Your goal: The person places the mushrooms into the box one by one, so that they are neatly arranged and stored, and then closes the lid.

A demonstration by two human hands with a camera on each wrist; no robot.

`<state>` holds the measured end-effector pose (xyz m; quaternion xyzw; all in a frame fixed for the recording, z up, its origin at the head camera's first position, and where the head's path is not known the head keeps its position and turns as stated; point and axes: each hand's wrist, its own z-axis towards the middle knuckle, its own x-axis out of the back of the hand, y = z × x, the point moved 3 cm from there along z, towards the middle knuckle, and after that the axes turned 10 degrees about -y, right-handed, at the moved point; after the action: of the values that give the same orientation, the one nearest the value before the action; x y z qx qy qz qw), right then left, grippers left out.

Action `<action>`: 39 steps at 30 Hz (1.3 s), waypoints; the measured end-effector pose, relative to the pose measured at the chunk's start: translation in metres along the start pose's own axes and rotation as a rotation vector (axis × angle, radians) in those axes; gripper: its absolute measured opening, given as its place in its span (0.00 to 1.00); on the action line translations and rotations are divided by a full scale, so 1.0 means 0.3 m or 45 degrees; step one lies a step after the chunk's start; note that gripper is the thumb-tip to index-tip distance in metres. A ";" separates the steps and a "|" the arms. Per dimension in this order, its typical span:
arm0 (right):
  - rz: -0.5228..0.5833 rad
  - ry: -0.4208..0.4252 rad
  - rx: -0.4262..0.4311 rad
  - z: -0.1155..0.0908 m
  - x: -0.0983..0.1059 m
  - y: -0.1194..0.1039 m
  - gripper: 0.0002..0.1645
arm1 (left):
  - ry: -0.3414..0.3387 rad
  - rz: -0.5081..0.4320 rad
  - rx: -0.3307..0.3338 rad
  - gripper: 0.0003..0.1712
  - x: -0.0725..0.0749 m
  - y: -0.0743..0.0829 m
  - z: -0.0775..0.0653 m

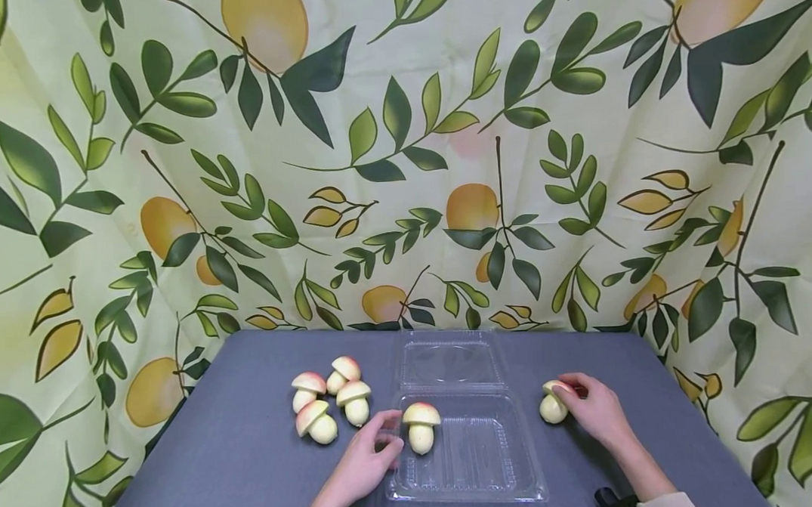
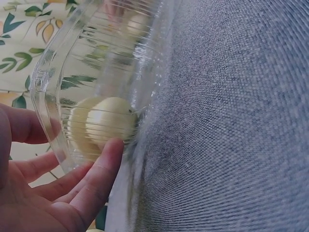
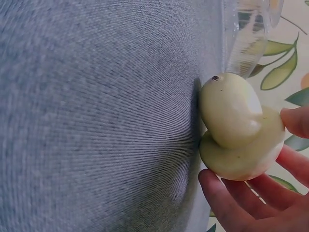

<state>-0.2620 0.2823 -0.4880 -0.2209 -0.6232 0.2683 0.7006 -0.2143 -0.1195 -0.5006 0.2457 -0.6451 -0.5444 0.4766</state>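
Note:
My right hand grips a mushroom-shaped piece by its cap, right of the box. It has a cream stem and a pink-tinged cap, and lies on its side close against the cloth. At the left wall of a clear plastic clamshell box, my left hand holds the rim, thumb and fingers on either side. Inside the box, near that hand, is a second mushroom-shaped piece; the left wrist view shows its pale stem end through the ribbed wall.
Several more mushroom-shaped pieces are grouped left of the box on the grey-blue cloth. The box's hinged lid lies open toward the back. A leaf-and-fruit printed curtain surrounds the table. A black object shows beside the right sleeve.

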 end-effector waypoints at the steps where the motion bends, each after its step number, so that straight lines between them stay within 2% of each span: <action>1: 0.002 -0.003 -0.006 0.000 0.002 -0.001 0.23 | 0.000 -0.001 0.000 0.25 0.000 0.000 0.000; 8: 0.047 -0.030 -0.026 -0.007 0.024 -0.038 0.24 | -0.011 -0.023 0.009 0.25 0.002 -0.003 0.000; 22: 0.072 0.006 0.063 -0.041 0.074 -0.185 0.25 | -0.025 -0.051 0.027 0.26 0.004 0.002 -0.002; 39: 0.165 0.023 0.128 -0.057 0.049 -0.310 0.22 | -0.017 -0.044 0.017 0.25 0.001 -0.003 0.000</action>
<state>-0.2344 0.2216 -0.4191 -0.2279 -0.5868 0.3422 0.6976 -0.2146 -0.1200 -0.5014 0.2565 -0.6476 -0.5497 0.4612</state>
